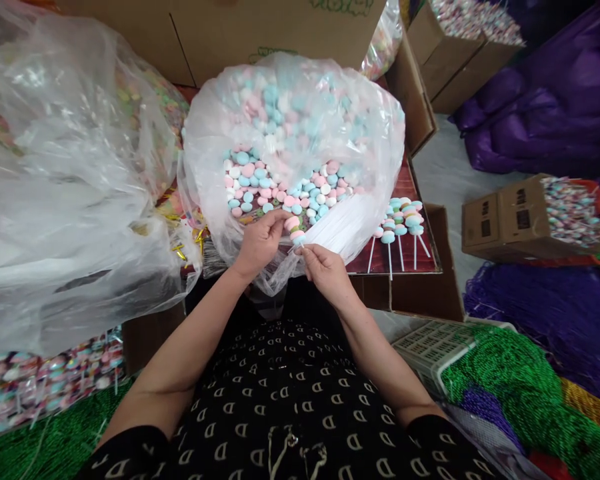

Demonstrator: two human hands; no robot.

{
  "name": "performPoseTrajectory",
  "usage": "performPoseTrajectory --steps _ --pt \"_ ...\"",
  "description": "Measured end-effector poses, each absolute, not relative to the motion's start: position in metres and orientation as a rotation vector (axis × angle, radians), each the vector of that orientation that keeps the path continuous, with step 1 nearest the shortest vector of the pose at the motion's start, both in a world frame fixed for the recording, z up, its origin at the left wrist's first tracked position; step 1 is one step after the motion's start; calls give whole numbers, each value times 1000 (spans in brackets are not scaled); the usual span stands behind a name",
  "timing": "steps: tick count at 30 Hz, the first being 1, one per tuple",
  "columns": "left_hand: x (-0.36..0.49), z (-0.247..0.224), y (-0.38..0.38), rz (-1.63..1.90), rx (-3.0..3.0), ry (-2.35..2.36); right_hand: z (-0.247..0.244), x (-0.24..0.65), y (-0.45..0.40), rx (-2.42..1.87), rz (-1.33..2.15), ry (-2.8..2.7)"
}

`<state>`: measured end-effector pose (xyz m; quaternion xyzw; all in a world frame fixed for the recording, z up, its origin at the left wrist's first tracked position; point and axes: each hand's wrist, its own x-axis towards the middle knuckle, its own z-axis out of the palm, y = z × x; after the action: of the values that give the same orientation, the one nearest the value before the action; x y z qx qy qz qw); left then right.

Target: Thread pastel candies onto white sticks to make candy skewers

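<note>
My left hand [261,241] pinches the upper end of a candy skewer [295,230] with pink, green and blue pieces. Its white stick is held near the lower end by the closed fingers of my right hand [325,268]. Both hands are at the front edge of a large clear plastic bag [203,147] of loose pink, blue and white candies [265,177]. A bundle of white sticks [337,227] lies in the bag's opening, just beyond my right hand. Several finished-looking candy skewers [400,220] lie on the dark red surface to the right.
Another plastic bag [70,173] bulges at the left. Cardboard boxes stand behind and at the right, one [505,217] holding wrapped candies. A crate [430,347] with green strands [510,387] is at the lower right. Wrapped skewers [55,380] lie at the lower left.
</note>
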<state>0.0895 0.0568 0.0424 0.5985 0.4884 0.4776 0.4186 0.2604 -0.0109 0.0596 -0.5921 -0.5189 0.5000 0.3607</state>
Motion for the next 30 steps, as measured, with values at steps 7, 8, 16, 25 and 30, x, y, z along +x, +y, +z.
performPoseTrajectory --steps 7,8,16,25,30 --pt "40 47 71 1108 1766 1532 49 260 -7 -1407 1307 -1184" --pt "32 48 71 1026 1865 1600 48 261 -8 -1398 1317 -1168" --pt "21 41 58 531 2293 1692 44 260 -12 -1402 1338 -1168" --pt "42 61 66 128 2258 1770 42 260 -12 -1419 1318 -1193" --pt "40 65 66 122 2249 1725 43 258 -14 -1431 1320 -1226"
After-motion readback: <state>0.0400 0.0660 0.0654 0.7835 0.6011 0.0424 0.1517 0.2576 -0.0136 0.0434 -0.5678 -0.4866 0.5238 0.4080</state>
